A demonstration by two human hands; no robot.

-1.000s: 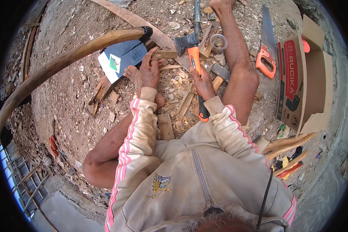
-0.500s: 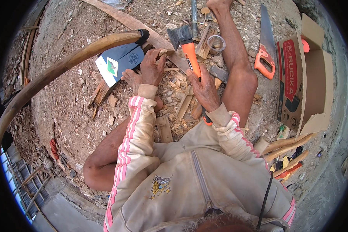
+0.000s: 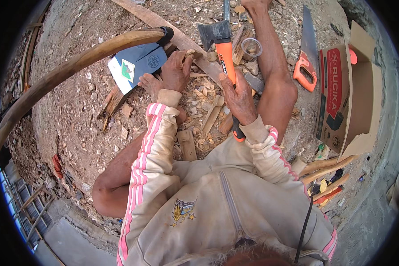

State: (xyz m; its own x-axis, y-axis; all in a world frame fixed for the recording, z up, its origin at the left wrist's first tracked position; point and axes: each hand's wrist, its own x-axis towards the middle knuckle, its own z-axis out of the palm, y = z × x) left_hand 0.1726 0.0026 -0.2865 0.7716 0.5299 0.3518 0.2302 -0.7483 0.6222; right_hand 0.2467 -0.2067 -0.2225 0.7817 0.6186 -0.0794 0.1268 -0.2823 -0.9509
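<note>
Since half a second ago, the axe (image 3: pixel 224 55) has moved slightly away from the body and to the right, and the right hand (image 3: pixel 240 97) has gone with it; the left hand (image 3: pixel 176 73) has hardly shifted. The left fingers are curled narrowly, pinching a wood piece (image 3: pixel 189 53). Its end shows at the thumb and forefinger, the rest being hidden in the hand. The grip looks meant to steady the piece over the board (image 3: pixel 179 39), with the hand kept to the left, apart from the blade. The right fingers are closed round the axe handle partway along, the thumb lying up its side; holding it there probably gives control over the head. The blade faces left, up beyond the wood piece and apart from it.

Below and between the hands lie chips (image 3: pixel 201 99). The left foot (image 3: pixel 151 85) is tucked beside the left wrist, and the hoe (image 3: pixel 139 66) lies just past it. A hammer (image 3: pixel 254 83) is beside the right knee. Farther right are the saw (image 3: pixel 305 73) and the open box (image 3: pixel 331 93), perhaps set there to stay within reach.
</note>
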